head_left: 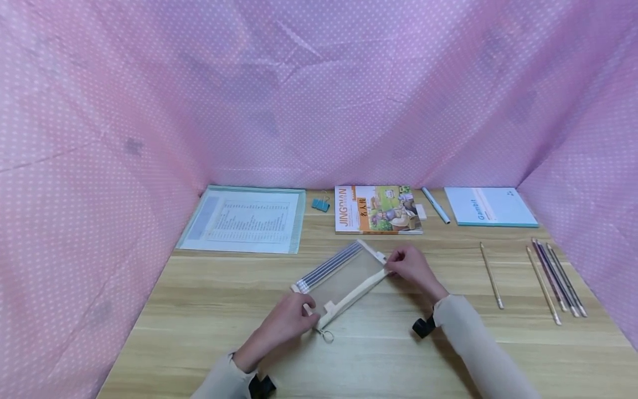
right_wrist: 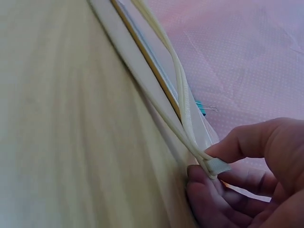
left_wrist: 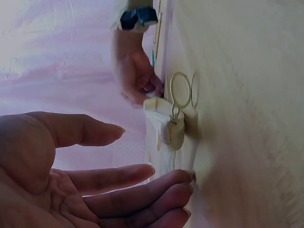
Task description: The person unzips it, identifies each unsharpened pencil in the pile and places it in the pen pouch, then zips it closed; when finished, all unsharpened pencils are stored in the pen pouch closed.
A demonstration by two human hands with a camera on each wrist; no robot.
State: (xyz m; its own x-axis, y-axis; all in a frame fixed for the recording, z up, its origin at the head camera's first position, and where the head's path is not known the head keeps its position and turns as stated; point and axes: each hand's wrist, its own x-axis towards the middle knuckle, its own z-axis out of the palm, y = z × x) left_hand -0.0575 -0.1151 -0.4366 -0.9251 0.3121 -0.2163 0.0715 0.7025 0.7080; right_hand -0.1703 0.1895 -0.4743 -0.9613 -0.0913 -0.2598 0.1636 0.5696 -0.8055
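Note:
A see-through zip pouch (head_left: 344,285) with cream edging lies slantwise on the table, dark and pale stripes running along its far left side. At its near corner is my left hand (head_left: 286,316); the left wrist view shows that hand's thumb and fingers apart, beside the zip end with a metal ring (left_wrist: 181,90). My right hand (head_left: 415,268) pinches the pouch's right corner by a small pale tab (right_wrist: 217,166) between thumb and fingers. From that corner the cream zip edges (right_wrist: 183,90) spread apart in the right wrist view, with a yellowish strip showing between them.
Several pencils (head_left: 543,280) lie at the right, with a single pencil (head_left: 490,274) nearer me. Along the back are a paper-filled folder (head_left: 249,219), a teal binder clip (head_left: 320,204), an illustrated book (head_left: 379,210), a light-blue pen (head_left: 436,205) and a pale-blue notebook (head_left: 490,206).

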